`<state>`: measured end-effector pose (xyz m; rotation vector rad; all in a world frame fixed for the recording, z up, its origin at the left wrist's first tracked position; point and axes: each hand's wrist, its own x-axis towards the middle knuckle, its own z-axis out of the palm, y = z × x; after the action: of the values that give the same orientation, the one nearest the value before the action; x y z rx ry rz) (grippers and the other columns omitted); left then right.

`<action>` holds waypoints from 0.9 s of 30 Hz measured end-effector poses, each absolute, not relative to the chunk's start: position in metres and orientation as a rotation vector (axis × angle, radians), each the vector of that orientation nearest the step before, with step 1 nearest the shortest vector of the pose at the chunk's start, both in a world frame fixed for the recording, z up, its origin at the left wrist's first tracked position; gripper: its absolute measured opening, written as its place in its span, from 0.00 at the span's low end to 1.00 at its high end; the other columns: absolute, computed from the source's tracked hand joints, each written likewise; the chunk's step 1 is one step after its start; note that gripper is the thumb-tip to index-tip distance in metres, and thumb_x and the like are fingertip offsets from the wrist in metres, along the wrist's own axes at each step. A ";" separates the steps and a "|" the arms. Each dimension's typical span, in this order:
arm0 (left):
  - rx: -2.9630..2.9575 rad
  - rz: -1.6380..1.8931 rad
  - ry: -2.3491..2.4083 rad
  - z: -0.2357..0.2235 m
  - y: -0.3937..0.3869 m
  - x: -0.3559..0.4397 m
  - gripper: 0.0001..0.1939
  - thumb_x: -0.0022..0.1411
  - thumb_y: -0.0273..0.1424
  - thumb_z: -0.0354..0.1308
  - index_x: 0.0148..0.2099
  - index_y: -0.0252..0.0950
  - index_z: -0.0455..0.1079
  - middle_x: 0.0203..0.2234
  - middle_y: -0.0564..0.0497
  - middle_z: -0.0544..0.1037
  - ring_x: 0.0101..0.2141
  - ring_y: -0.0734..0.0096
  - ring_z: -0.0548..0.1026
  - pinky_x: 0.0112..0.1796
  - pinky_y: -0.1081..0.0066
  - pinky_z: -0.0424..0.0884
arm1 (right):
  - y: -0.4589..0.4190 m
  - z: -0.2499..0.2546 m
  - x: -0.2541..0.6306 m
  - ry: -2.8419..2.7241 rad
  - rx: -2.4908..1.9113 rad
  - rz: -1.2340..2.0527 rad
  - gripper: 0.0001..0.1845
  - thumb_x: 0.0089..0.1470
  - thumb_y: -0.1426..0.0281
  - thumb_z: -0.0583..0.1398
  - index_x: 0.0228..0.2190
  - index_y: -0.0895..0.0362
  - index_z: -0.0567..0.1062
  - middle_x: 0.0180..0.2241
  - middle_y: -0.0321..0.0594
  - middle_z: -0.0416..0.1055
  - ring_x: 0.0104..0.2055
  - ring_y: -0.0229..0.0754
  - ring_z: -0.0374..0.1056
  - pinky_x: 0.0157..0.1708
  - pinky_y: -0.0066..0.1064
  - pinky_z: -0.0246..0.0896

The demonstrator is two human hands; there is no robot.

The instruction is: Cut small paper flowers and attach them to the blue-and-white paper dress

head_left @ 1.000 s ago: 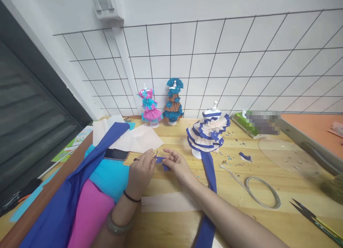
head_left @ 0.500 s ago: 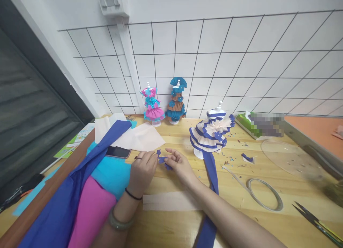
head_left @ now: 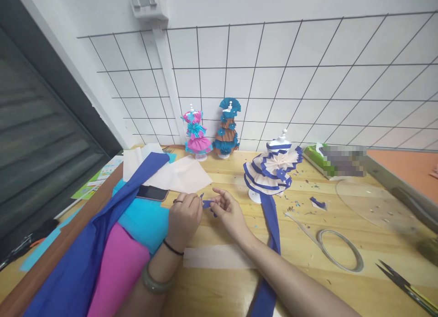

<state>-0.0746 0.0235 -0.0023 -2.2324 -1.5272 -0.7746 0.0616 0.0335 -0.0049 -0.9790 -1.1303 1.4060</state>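
Between my two hands is a small dark-blue paper piece (head_left: 207, 204), pinched from both sides just over the table. My left hand (head_left: 185, 214) is closed on its left end, and my right hand (head_left: 227, 212) grips the right end between thumb and fingers. The fingertips partly hide its shape. Under my right forearm a pale paper strip (head_left: 212, 257) lies flat, and a long dark-blue paper strip (head_left: 270, 223) runs beneath the same arm. To the right stands a small dress form (head_left: 270, 168) in a cream dress with blue edging.
Two more dressed forms, one pink and turquoise (head_left: 197, 139), one brown and teal (head_left: 226, 134), stand by the wall. Coloured paper sheets (head_left: 119, 267) and a phone (head_left: 153, 193) lie left. Right are a tape roll (head_left: 357, 262), scissors (head_left: 402, 280) and paper scraps (head_left: 319, 203).
The view has shifted slightly, so everything sits a little further right. The blue paper piece between my fingers has turned a little; both hands still hold it.
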 end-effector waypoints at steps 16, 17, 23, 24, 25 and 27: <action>-1.899 -2.032 -2.411 -0.012 0.038 -0.097 0.12 0.49 0.35 0.57 0.34 0.32 0.68 0.26 0.47 0.77 0.29 0.67 0.75 0.30 0.71 0.69 | 0.060 -0.029 0.088 -1.806 -1.168 1.006 0.23 0.42 0.81 0.57 0.43 0.59 0.70 0.39 0.44 0.69 0.38 0.42 0.65 0.42 0.35 0.57; -1.895 -2.053 -2.413 -0.012 0.038 -0.097 0.13 0.49 0.35 0.57 0.35 0.32 0.68 0.25 0.47 0.77 0.29 0.67 0.75 0.30 0.71 0.69 | 0.060 -0.028 0.089 -1.852 -1.159 0.978 0.24 0.42 0.81 0.57 0.44 0.58 0.70 0.41 0.45 0.68 0.40 0.43 0.64 0.43 0.36 0.56; -1.979 -2.079 -2.426 -0.013 0.038 -0.095 0.20 0.49 0.36 0.56 0.43 0.31 0.65 0.20 0.53 0.73 0.24 0.71 0.73 0.26 0.73 0.67 | 0.058 -0.022 0.088 -2.017 -1.110 0.887 0.28 0.43 0.84 0.56 0.47 0.57 0.67 0.42 0.45 0.67 0.41 0.43 0.64 0.43 0.36 0.57; -1.996 -2.074 -2.437 -0.014 0.038 -0.094 0.21 0.50 0.36 0.56 0.44 0.30 0.64 0.19 0.53 0.73 0.22 0.72 0.72 0.25 0.73 0.67 | 0.058 -0.021 0.088 -2.029 -1.105 0.879 0.28 0.43 0.84 0.56 0.47 0.57 0.67 0.41 0.45 0.67 0.40 0.42 0.64 0.43 0.36 0.58; -2.028 -2.015 -2.445 -0.015 0.037 -0.095 0.21 0.50 0.36 0.55 0.46 0.30 0.64 0.18 0.54 0.73 0.22 0.72 0.72 0.25 0.73 0.67 | 0.057 -0.021 0.087 -2.037 -1.100 0.873 0.28 0.43 0.84 0.56 0.48 0.56 0.67 0.41 0.44 0.67 0.39 0.42 0.64 0.43 0.35 0.58; -2.118 -1.772 -2.437 -0.017 0.036 -0.095 0.21 0.51 0.34 0.55 0.47 0.31 0.64 0.18 0.54 0.73 0.22 0.70 0.72 0.27 0.71 0.67 | 0.056 -0.021 0.087 -2.048 -1.090 0.864 0.28 0.43 0.84 0.56 0.48 0.57 0.66 0.41 0.44 0.66 0.37 0.41 0.64 0.41 0.35 0.59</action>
<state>-0.0953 0.0364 -0.0175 -2.1179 -2.4368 -1.7718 0.0870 0.0563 -0.0213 -1.0903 -2.0485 0.8637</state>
